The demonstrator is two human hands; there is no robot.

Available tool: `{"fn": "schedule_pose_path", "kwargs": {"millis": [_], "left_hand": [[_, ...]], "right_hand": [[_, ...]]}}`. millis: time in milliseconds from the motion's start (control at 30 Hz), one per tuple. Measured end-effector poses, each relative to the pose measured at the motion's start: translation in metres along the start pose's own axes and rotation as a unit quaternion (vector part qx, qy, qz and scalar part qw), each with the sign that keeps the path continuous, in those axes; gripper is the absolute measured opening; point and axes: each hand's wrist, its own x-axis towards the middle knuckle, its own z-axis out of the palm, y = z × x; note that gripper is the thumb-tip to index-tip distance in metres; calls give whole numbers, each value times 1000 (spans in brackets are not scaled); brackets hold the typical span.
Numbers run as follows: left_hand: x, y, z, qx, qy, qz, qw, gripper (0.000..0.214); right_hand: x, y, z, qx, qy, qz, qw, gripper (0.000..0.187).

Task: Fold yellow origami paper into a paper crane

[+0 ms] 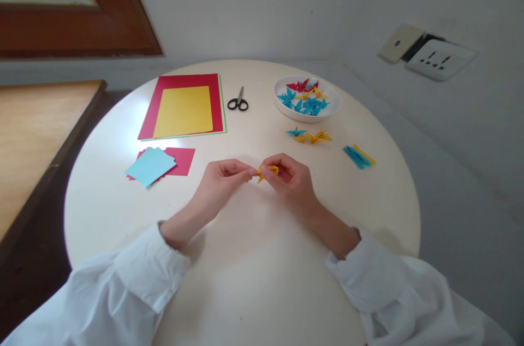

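A small yellow origami crane (270,171) is pinched between my two hands over the middle of the round white table (245,291). My left hand (223,182) grips its left tip between thumb and finger. My right hand (291,179) is closed on its body, hiding part of the folds. Just beyond my right hand lie finished paper cranes, a blue one (296,132) and yellow ones (319,136). Further back, a white round dish (282,112) holds several blue, yellow and red cranes.
Black-handled scissors (238,101) lie near the back. Left of them are large red (153,111) and yellow sheets (184,111). Small blue (150,167) and red squares (182,161) sit at the left. Narrow blue strips (356,156) and yellow strips (365,154) lie right. A wall socket (440,58) is beyond.
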Motion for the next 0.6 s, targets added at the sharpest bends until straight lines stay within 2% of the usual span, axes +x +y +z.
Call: {"fn": "schedule_pose_path", "kwargs": {"millis": [133, 600], "left_hand": [[1, -2, -1, -29, -26, -5, 999, 15], [1, 1, -2, -103, -36, -37, 993, 14]], "right_hand": [[1, 0, -1, -9, -4, 7, 1000, 8], [1, 1, -2, -31, 2, -17, 999, 6]]}}
